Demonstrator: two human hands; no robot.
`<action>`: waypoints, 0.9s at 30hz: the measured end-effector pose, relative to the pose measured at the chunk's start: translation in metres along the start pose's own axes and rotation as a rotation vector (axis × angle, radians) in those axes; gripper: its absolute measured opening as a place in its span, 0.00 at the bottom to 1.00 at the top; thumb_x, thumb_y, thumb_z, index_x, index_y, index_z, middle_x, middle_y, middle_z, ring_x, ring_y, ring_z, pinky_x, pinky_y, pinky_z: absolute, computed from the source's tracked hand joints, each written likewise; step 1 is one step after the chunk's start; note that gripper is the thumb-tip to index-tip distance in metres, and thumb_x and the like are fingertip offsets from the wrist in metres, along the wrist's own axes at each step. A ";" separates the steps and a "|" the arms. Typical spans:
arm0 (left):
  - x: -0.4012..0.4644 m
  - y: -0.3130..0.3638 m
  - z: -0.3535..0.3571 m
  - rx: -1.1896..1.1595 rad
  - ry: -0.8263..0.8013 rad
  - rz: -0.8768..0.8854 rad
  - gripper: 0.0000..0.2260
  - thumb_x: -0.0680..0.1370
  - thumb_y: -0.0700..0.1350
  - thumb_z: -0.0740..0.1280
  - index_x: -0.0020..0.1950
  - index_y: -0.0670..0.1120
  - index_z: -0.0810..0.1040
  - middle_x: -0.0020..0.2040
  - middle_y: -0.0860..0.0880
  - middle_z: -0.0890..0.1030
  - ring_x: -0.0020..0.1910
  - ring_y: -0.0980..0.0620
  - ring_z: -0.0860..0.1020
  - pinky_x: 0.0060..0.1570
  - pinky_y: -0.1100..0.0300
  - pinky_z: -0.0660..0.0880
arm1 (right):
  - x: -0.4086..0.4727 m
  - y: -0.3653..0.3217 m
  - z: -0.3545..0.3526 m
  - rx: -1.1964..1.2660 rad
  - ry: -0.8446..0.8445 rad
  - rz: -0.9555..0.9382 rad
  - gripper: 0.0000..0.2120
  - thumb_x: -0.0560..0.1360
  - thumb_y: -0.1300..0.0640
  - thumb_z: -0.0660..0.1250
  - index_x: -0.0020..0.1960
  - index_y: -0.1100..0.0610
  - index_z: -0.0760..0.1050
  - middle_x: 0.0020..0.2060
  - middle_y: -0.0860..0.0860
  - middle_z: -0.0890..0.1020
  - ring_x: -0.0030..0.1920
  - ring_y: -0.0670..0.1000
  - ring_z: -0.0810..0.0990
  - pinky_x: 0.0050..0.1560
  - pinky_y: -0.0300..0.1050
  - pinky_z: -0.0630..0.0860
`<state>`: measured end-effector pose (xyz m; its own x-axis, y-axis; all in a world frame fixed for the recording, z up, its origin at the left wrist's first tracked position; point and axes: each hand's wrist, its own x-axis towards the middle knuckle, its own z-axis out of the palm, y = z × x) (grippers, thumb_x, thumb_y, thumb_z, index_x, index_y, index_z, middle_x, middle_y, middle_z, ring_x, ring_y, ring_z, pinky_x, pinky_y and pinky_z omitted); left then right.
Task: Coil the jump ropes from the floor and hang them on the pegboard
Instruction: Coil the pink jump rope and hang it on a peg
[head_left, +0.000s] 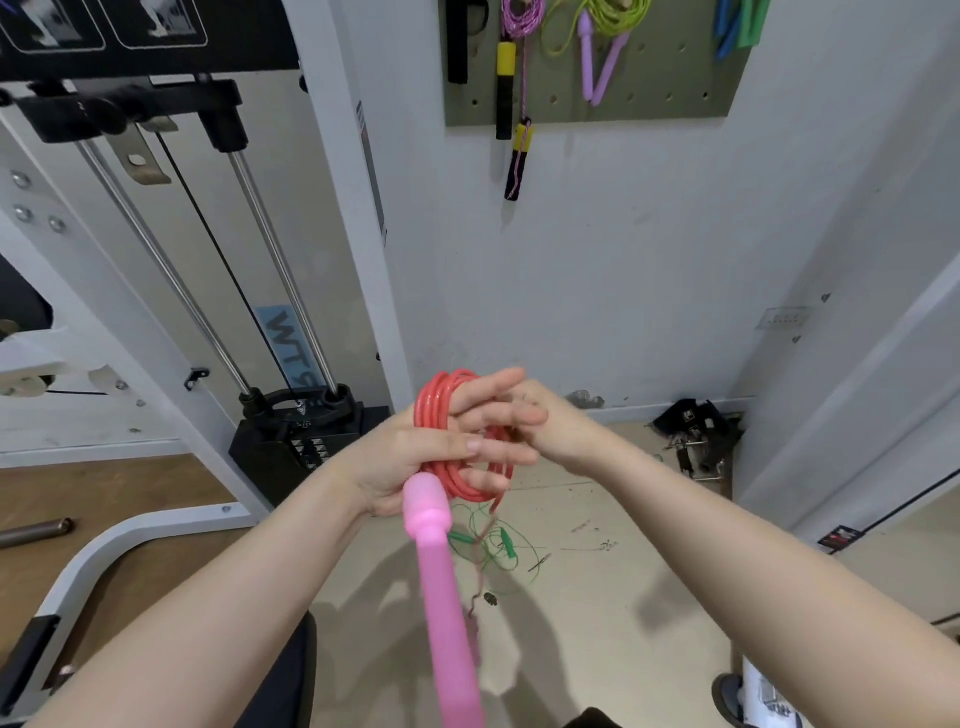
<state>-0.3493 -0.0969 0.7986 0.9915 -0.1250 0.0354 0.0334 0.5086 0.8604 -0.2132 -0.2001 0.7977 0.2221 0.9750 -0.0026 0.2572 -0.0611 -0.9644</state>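
Observation:
A red jump rope (451, 480) is wound in several loops around my left hand (415, 457), which grips the coil. Its pink handle (441, 582) hangs down from under that hand toward me. My right hand (540, 421) meets the coil from the right, fingers pinched on a strand of it. A loose end of the rope trails down to the floor. A thin green jump rope (488, 545) lies tangled on the floor below. The olive pegboard (670, 88) on the wall above holds a lime rope with purple handles (597, 57) and a pink rope with yellow-black handles (511, 78).
A cable weight machine (291, 415) with steel rods stands at the left. Its white base (104, 561) curves over the wooden floor. Black hardware (696, 431) lies in the right corner by a white door frame. A shoe (732, 696) shows at bottom right.

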 end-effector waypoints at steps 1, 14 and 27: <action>0.000 -0.002 -0.001 -0.055 0.013 0.023 0.27 0.68 0.35 0.72 0.66 0.50 0.74 0.62 0.45 0.78 0.56 0.44 0.80 0.48 0.56 0.80 | -0.001 0.004 0.004 0.004 -0.027 0.025 0.11 0.81 0.60 0.54 0.55 0.52 0.74 0.46 0.44 0.80 0.46 0.36 0.79 0.46 0.31 0.74; 0.000 -0.010 -0.006 0.291 0.696 0.160 0.40 0.68 0.20 0.52 0.71 0.56 0.61 0.73 0.54 0.64 0.67 0.51 0.70 0.68 0.56 0.64 | -0.011 -0.001 0.022 -0.902 -0.509 0.250 0.17 0.74 0.54 0.65 0.59 0.62 0.70 0.36 0.55 0.76 0.30 0.55 0.75 0.30 0.43 0.74; 0.012 -0.012 0.006 0.687 0.602 0.156 0.19 0.79 0.35 0.59 0.71 0.42 0.65 0.63 0.73 0.57 0.46 0.66 0.80 0.47 0.71 0.74 | -0.016 -0.038 0.015 -1.067 -0.416 -0.042 0.10 0.77 0.57 0.60 0.41 0.62 0.73 0.39 0.56 0.75 0.41 0.57 0.72 0.41 0.48 0.69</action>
<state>-0.3382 -0.1098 0.7915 0.8828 0.4642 0.0718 0.0030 -0.1583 0.9874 -0.2407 -0.2100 0.8309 -0.0830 0.9635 -0.2545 0.9679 0.0172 -0.2506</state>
